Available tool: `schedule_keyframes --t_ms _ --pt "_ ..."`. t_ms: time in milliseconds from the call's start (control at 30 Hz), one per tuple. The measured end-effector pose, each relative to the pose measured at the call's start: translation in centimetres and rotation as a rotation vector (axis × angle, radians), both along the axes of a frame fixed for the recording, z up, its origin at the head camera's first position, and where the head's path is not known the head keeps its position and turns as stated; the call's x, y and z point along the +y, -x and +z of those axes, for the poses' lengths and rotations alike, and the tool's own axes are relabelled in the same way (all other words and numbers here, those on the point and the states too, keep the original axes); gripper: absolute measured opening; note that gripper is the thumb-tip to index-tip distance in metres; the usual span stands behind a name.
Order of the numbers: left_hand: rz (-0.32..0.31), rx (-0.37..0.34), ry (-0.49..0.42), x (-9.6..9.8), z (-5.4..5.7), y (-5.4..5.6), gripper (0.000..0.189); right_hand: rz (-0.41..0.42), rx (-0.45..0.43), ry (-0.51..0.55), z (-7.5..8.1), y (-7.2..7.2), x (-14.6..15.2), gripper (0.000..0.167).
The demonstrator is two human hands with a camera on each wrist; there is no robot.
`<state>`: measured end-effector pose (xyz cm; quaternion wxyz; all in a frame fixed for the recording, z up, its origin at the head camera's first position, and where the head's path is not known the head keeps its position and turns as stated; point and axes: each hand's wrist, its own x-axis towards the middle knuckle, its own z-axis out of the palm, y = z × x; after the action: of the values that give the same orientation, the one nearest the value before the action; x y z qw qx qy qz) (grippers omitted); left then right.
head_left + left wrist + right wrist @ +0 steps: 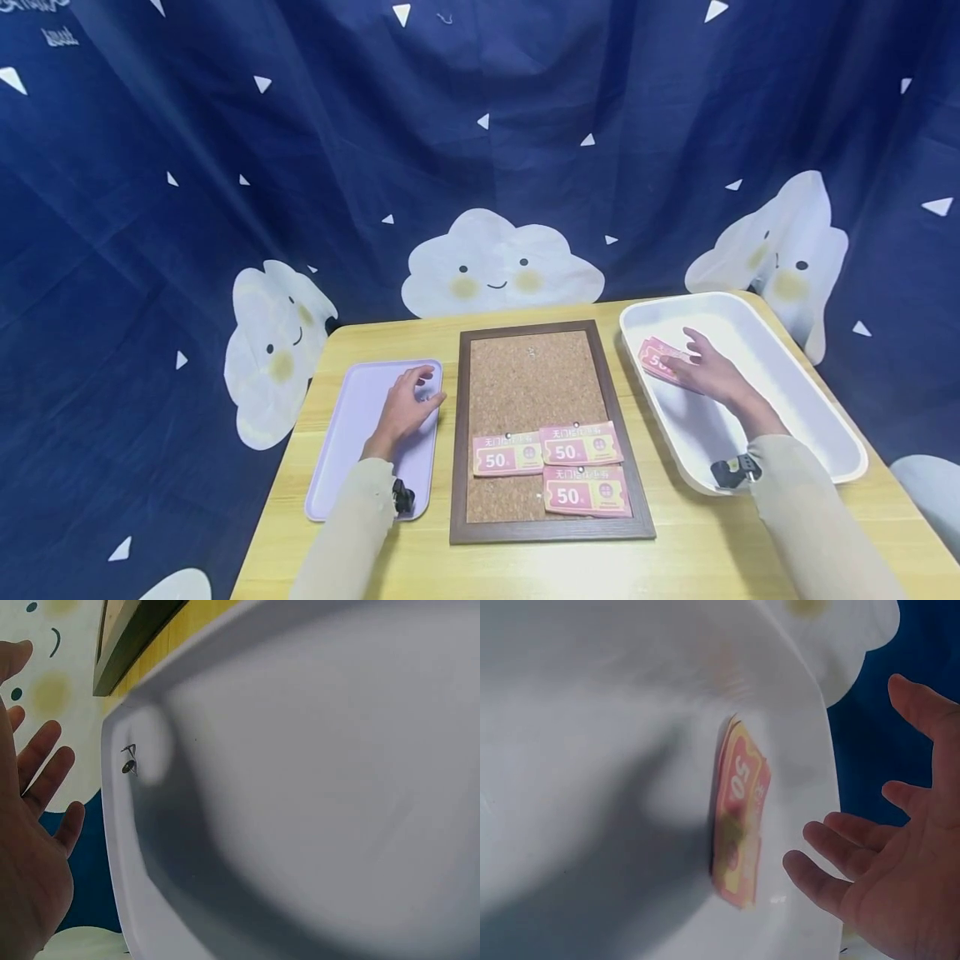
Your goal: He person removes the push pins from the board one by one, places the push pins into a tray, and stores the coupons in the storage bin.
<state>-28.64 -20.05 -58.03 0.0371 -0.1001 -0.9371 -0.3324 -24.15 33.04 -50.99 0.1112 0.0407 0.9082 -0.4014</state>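
My left hand hovers over the lilac tray, fingers relaxed and spread, holding nothing. In the left wrist view, a couple of small metal pins lie in that tray's far corner, near the fingers. On the other side, my right hand is above the white bin, its fingers spread. Below them, a small stack of pink and yellow coupons marked 50 leans against the bin's wall. Fingertips overlap the stack in the head view, but the right wrist view shows them apart from it.
Between the trays lies a brown-framed corkboard. Coupons are pinned on its lower half, in three places. Something small and shiny sits near the cork's top. A dark blue curtain with clouds hangs behind the wooden table.
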Motion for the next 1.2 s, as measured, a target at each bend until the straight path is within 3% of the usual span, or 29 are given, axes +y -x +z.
schedule_keyframes --t_ms 400,967,1200 --pt "-0.011 0.005 -0.013 0.3 0.5 -0.8 0.058 0.01 0.059 0.025 0.9 -0.2 -1.4 0.089" --pt "-0.031 0.041 -0.009 0.8 0.3 -1.7 0.058 0.007 0.138 0.034 1.2 -0.7 -3.6 0.087" --pt "-0.043 0.053 -0.022 1.0 -0.3 -2.0 0.059 0.036 0.151 0.019 1.0 -1.2 -4.6 0.085"
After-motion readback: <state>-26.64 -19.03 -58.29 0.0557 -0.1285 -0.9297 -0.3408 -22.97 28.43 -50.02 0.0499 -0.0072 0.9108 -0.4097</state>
